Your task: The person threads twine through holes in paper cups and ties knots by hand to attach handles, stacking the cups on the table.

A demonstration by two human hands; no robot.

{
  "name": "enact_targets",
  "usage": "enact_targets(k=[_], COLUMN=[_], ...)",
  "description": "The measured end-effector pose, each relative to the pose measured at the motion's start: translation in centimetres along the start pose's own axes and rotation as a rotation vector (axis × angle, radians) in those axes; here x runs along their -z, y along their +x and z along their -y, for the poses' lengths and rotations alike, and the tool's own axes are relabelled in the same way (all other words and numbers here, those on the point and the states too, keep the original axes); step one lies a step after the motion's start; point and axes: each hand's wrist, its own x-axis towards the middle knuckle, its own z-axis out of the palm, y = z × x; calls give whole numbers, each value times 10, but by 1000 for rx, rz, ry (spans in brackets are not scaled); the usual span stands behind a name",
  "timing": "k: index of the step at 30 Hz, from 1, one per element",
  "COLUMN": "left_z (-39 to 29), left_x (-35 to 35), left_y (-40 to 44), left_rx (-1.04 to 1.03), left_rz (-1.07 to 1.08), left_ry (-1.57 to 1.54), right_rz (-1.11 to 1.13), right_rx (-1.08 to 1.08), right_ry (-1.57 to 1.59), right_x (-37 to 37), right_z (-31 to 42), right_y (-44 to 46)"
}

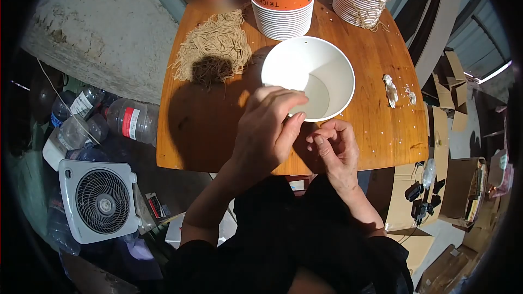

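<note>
A white paper bucket point(340, 76) lies tilted on the wooden table point(218, 147), its open mouth facing up toward me. My left hand point(267, 125) is at the bucket's lower left rim, thumb and fingers closed on that edge. Just below the rim, my right hand point(338, 149) has its thumb and forefinger pinched together; whatever they hold is too small to make out. A tangled pile of beige string point(218, 43) lies to the left of the bucket, partly in shadow.
Behind the bucket stands a stack of orange printed buckets point(282, 19); another stack point(362, 0) with strings hanging on it is at the back right. White residue point(390, 91) marks the table's right side. A fan point(103, 202) and plastic bottles point(133, 121) are at left.
</note>
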Motion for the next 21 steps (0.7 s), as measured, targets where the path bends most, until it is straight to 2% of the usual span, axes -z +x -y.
enact_targets(k=[2,4,6,10,12,14,18,20,21], left_z=[6,15,22,24,7,-3,26,37,39], left_x=[2,3,6,8,10,22,24,26,28], left_y=[7,15,23,34,29,22,-24,-45,-53], left_rx=[-20,-26,-78,-132,-164,-145,13,248,248], left_rz=[163,208,373,384,72,100,62,-57,-56], left_ry=[257,250,221,186,10,91,81,37,36], right_rz=[-9,-33,-64,-152,-212,-231,-245,-252,-246], right_rx=[48,78,108,252,341,278,229,274,259], right_ry=[-50,-77,-105,-288,-525,-652,-656,-654,-673], right_x=[-1,-3,-3,7,21,36,54,57,57], right_z=[-1,-5,-8,-17,-19,-19,-24,-23,-21], right_y=[1,3,6,11,13,9,6,6,5])
